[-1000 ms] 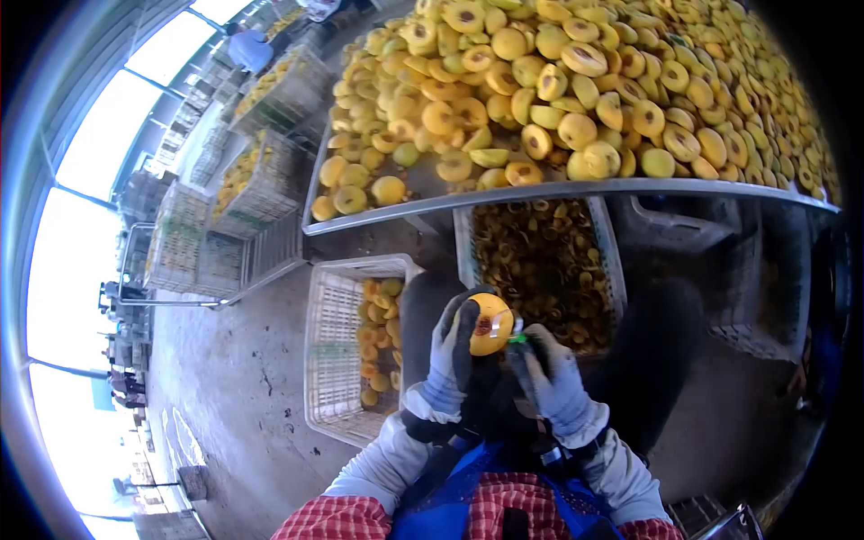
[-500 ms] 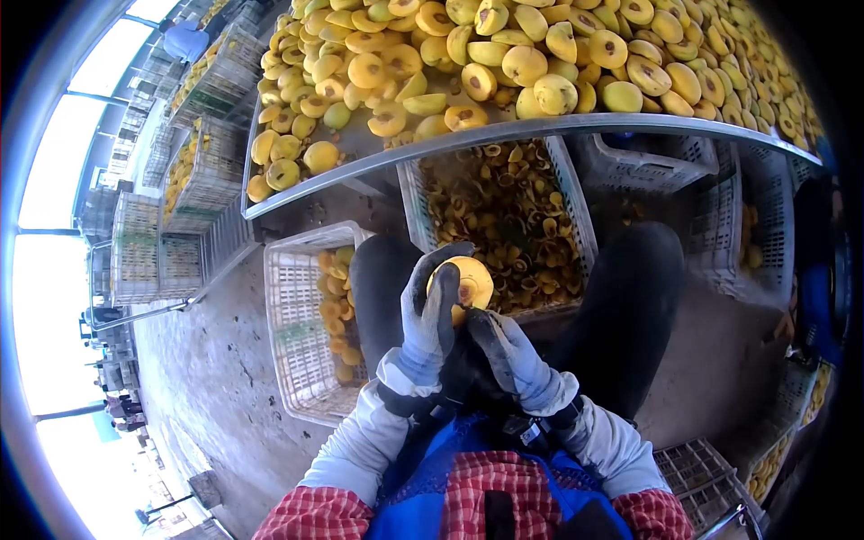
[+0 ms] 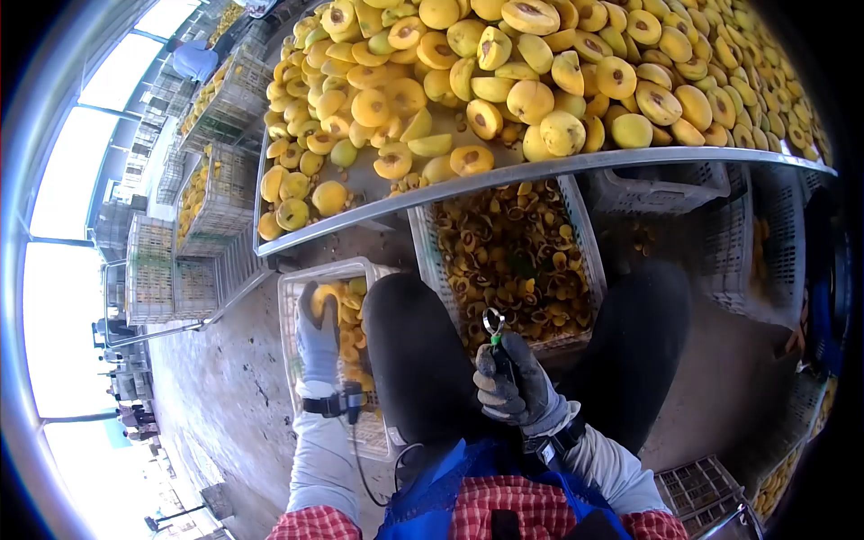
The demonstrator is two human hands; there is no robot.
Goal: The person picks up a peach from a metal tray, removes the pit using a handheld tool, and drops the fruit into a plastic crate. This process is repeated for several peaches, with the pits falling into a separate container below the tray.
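My left hand [image 3: 319, 346], in a grey-coated glove, reaches over the white crate [image 3: 286, 310] beside my left knee. Its thumb and fingers curve around a yellow peach half [image 3: 324, 295], just above other peach halves [image 3: 354, 337] in that crate. In front of my lap, my right hand [image 3: 517, 382] is closed around the dark handle of a pitting spoon [image 3: 494, 322]. The tool's metal loop points up, with a green band below it. Between my knees stands a crate [image 3: 585, 238] full of brown-yellow pits and scraps [image 3: 508, 256].
A metal-edged table [image 3: 540, 168] heaped with halved peaches [image 3: 549, 99] spans the front. More crates stand beneath it at right [image 3: 661, 192] and stacked at left [image 3: 148, 270]. Another person in light blue [image 3: 193, 61] is at the far upper left.
My left hand has moved left and down from my lap to the left crate with the peach half. My right hand has separated from it, and the pitting spoon now shows upright.
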